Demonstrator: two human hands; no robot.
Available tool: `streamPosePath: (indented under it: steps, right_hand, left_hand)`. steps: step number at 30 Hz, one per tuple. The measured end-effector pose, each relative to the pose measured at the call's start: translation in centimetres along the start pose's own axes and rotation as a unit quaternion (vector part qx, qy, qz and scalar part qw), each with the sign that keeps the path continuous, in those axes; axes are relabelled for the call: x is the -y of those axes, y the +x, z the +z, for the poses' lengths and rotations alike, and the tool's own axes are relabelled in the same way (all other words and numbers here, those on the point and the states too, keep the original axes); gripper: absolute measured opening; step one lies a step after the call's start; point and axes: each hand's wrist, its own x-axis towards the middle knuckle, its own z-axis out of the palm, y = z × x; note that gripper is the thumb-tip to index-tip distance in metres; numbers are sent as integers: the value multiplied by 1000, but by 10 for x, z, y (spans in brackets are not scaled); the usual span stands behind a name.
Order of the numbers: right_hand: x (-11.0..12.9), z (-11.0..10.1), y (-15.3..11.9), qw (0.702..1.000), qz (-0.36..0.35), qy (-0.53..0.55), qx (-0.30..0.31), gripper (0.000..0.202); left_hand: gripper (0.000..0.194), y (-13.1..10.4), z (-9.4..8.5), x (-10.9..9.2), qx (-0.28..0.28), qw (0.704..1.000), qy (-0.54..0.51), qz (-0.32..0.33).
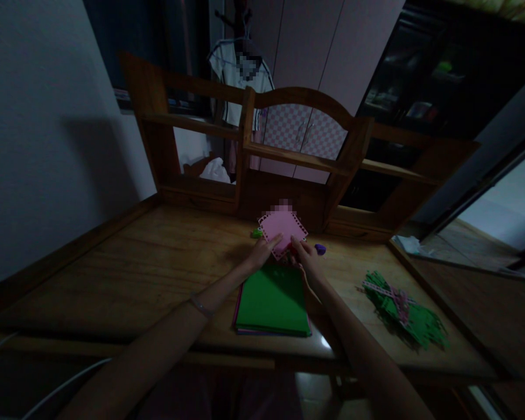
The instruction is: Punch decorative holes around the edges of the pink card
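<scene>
A pink paper sheet, flat and matte with scalloped, perforated edges, is held above the far middle of the smooth wood-grained desk. Just nearer lies a squared stack of green paper, pink and purplish edges showing beneath it. To the right, a loose heap of green paper strips carries pink punched strips across its top. A small, rounded purple object sits right of the hands, and a bright green one just left of the sheet.

The desktop is bare to the left, up to its raised wooden border; the wooden shelf unit bounds the far side.

The left hand pinches the sheet's near-left part, thumb on top. The right hand grips the near-right edge, closed around it beside something red, too dark to identify.
</scene>
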Motion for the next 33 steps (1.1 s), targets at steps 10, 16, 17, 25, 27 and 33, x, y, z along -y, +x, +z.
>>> streamPosePath:
  steps: [10,16,17,25,27,33]
  right_hand:
    - [1,1,-1,999,4,39,13,40]
    - [-3,0,1,1000,3,31,1,43]
    - [-3,-1,2,1000,4,30,-3,44]
    - [-2,-1,4,999,-4,40,0,38]
    - [-1,0,3,999,-11,43,-3,37]
    - [-2,-1,4,999,-1,51,-3,40]
  left_hand:
    - [50,1,-1,4,23,999,18,39]
    - [44,1,-2,4,20,996,49,72]
    - [43,1,-2,4,17,995,57,75]
    - [38,1,-2,5,0,996,61,71]
    - [37,1,-2,5,-7,995,62,75]
    - [38,-1,-1,4,-5,995,74,66]
